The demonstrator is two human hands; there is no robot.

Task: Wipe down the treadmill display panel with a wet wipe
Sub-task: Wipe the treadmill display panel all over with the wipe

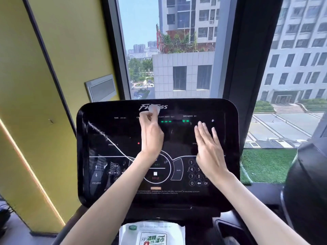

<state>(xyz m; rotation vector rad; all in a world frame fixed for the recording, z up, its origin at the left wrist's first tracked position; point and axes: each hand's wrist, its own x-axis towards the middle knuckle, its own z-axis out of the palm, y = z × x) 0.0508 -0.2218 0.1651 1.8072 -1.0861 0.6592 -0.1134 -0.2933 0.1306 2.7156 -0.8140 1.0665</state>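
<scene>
We note the display panel [106, 128] at centre. Our left hand [151, 137] pinches the wet wipe [153, 109] in curled fingertips near the panel's 12 o'clock edge. Our right hand [208, 149] is over the 3 o'clock side, fingers straight, holding nothing. A wipes pack [152, 234] lies below at 6 o'clock.

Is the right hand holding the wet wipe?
No, the left hand pinches the wet wipe; the right hand has straight fingers and holds nothing.
</scene>
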